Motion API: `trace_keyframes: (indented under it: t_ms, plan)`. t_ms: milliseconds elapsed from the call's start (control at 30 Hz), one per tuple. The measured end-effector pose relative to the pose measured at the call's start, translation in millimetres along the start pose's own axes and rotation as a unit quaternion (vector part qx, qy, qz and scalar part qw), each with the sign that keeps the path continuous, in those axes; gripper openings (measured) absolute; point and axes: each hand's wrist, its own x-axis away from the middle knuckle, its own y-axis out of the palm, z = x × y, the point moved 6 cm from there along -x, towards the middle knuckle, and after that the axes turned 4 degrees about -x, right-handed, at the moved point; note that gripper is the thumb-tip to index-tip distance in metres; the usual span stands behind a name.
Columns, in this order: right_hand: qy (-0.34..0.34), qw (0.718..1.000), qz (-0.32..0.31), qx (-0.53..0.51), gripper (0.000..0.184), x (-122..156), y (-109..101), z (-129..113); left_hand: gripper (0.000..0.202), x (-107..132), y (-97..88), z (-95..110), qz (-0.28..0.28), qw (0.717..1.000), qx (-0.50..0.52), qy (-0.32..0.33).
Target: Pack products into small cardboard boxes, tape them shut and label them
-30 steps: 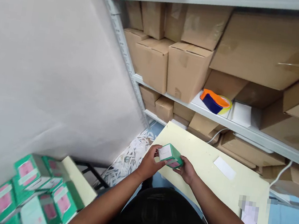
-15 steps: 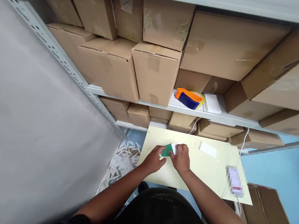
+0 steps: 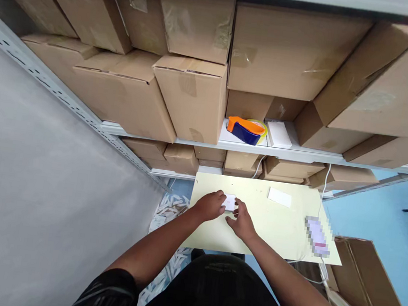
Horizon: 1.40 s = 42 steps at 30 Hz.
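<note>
A small box (image 3: 229, 202), its white face up, rests on the pale yellow table (image 3: 277, 223). My left hand (image 3: 210, 205) curls over the box's left side and grips it. My right hand (image 3: 240, 220) touches the box's right edge with fingers bent around it. The green sides of the box are hidden under my hands.
A white paper slip (image 3: 280, 197) lies on the table to the right, and a blurred device (image 3: 316, 235) with a cable sits near the right edge. Shelves of cardboard boxes (image 3: 189, 96) stand behind, with a tape dispenser (image 3: 245, 130). Paper scraps (image 3: 168, 208) litter the floor at left.
The view has swung right, off the stack of green boxes. My hands have lowered the small box from the air onto the table, and its white face is now up.
</note>
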Motion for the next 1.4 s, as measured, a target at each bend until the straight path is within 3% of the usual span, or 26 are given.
trace_keyframes:
  t_ms: [300, 467, 533, 700, 833, 933, 1100, 1233, 1400]
  plan:
    - [0.063, 0.997, -0.038, -0.014, 0.080, -14.7, -0.8, 14.7, 0.047, -30.6, -8.9, 12.4, -0.090, 0.987, -0.132, 0.027]
    - [0.056, 0.997, -0.047, -0.012, 0.073, -22.3, -3.1, 10.6, 0.041, -38.6, -17.3, 21.2, -0.126, 0.980, -0.148, 0.035]
    - [0.056, 0.997, -0.050, -0.011, 0.069, -23.8, -5.3, 8.8, 0.036, -40.7, -25.4, 18.5, -0.097, 0.986, -0.132, 0.011]
    - [0.060, 0.997, -0.052, -0.009, 0.051, -21.4, -13.7, 2.2, 0.035, -37.8, -43.1, -8.5, 0.065, 0.984, -0.090, -0.136]
    - [0.038, 0.998, -0.038, 0.018, 0.027, -22.6, -19.5, -10.7, 0.043, -29.3, -28.7, -10.1, 0.114, 0.984, -0.069, -0.114]
    - [0.033, 0.998, -0.017, 0.049, 0.027, -27.9, -20.1, -20.8, 0.056, -21.4, -12.9, -11.4, 0.124, 0.984, -0.006, -0.127]
    - [0.047, 0.992, -0.007, 0.120, 0.041, -34.4, -10.5, -31.9, 0.073, -15.5, 14.2, -23.0, 0.033, 0.975, 0.142, -0.166]
    - [0.071, 0.986, -0.010, 0.149, 0.047, -34.8, -4.6, -34.1, 0.064, -12.9, 16.4, -32.5, 0.023, 0.967, 0.187, -0.173]
    - [0.089, 0.985, -0.019, 0.148, 0.042, -34.3, -5.3, -37.3, 0.038, -13.5, 13.4, -27.5, 0.020, 0.970, 0.170, -0.170]
